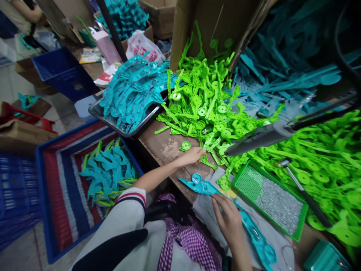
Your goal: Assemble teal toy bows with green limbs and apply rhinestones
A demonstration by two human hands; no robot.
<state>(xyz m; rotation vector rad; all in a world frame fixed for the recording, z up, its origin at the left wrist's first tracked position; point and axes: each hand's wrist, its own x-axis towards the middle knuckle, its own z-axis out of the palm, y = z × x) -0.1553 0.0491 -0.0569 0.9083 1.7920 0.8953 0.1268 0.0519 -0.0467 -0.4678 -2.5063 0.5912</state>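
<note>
My left hand (pixel 191 155) reaches to the near edge of a heap of bright green plastic pieces (pixel 197 101). Its fingers are pinched together on one of the slim green pieces, partly hidden at the fingertips. My right hand (pixel 229 220) is closer to my body, with thumb and fingers closed on the end of a long blue plastic piece (pixel 201 185) that has a round part on its upper edge. Beside the right wrist, another blue piece (pixel 259 241) lies on a grey cloth (pixel 203 209). A single round green part (pixel 185 146) sits just beyond my left hand.
A green tray (pixel 245 180) of small metal pins and a hammer (pixel 303 192) lie to the right. A grey tool arm (pixel 259 139) juts over the heap. Blue pieces fill a black tray (pixel 131 131); a lined blue crate (pixel 46 210) stands at left.
</note>
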